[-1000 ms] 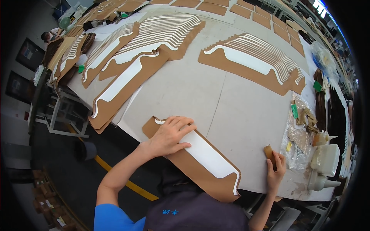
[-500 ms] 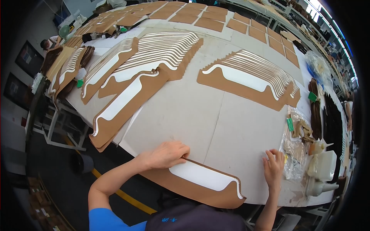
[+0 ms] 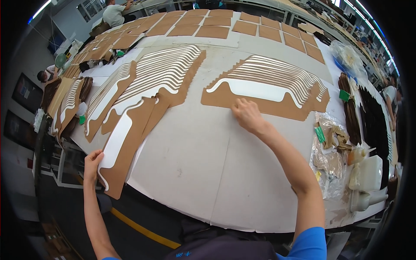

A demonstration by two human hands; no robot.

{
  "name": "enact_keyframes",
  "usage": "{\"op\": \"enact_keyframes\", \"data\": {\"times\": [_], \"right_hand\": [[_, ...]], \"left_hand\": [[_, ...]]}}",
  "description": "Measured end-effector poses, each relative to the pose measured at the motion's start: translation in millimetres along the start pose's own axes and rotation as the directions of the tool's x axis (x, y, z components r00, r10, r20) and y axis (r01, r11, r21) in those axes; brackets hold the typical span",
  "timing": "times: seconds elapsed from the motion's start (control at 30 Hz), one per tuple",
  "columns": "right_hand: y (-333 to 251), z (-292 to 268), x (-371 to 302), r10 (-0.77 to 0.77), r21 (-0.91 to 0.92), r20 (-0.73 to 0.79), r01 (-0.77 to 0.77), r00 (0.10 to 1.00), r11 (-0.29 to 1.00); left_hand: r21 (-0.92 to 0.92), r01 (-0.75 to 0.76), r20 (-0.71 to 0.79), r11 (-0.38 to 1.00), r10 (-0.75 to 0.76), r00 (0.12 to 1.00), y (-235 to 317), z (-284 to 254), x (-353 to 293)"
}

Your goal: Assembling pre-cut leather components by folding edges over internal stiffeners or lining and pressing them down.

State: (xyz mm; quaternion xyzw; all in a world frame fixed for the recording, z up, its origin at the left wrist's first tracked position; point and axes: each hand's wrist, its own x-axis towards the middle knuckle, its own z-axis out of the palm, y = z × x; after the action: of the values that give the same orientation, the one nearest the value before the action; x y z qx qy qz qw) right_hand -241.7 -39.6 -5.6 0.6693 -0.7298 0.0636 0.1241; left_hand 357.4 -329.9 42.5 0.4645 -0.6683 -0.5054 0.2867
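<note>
At the left edge of the table, my left hand is closed on the side of a long brown panel with a white shaped patch. That panel lies slanted over other brown panels, and its near end sticks out past the table edge. My right hand reaches across to a fanned stack of similar panels on the right. Its fingers are curled together at the front panel's near edge. Whether they grip that edge is hidden. Another fanned stack with white wavy edges lies at the far left.
Rows of brown rectangular pieces cover the table's far end. To the right are clear plastic bags, a white plastic container, a nozzled bottle and dark strips. Other people work in the background.
The panel that lay at the near table edge is gone from there; a panel now lies in my left hand at the left. My right hand has moved forward and left to the right-hand stack.
</note>
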Motion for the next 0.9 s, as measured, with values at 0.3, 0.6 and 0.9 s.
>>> {"op": "enact_keyframes", "data": {"times": [0.3, 0.6, 0.9], "right_hand": [[6.1, 12.5, 14.5, 0.017, -0.173, 0.03, -0.011, 0.999, 0.985], [-9.0, 22.2, 25.2, 0.061, -0.212, -0.03, -0.066, 0.998, 0.975], [-16.1, 15.5, 28.3, -0.001, -0.199, 0.055, 0.012, 0.999, 0.98]], "left_hand": [[0.497, -0.62, 0.3, 0.607, 0.55, 0.779, 78.8, 260.9, 39.1], [0.24, -0.877, 0.34, 0.416, 0.81, 0.478, 100.1, 472.1, 22.7], [0.332, -0.815, 0.232, 0.475, 0.796, 0.559, 95.0, 478.7, 19.3]]}}
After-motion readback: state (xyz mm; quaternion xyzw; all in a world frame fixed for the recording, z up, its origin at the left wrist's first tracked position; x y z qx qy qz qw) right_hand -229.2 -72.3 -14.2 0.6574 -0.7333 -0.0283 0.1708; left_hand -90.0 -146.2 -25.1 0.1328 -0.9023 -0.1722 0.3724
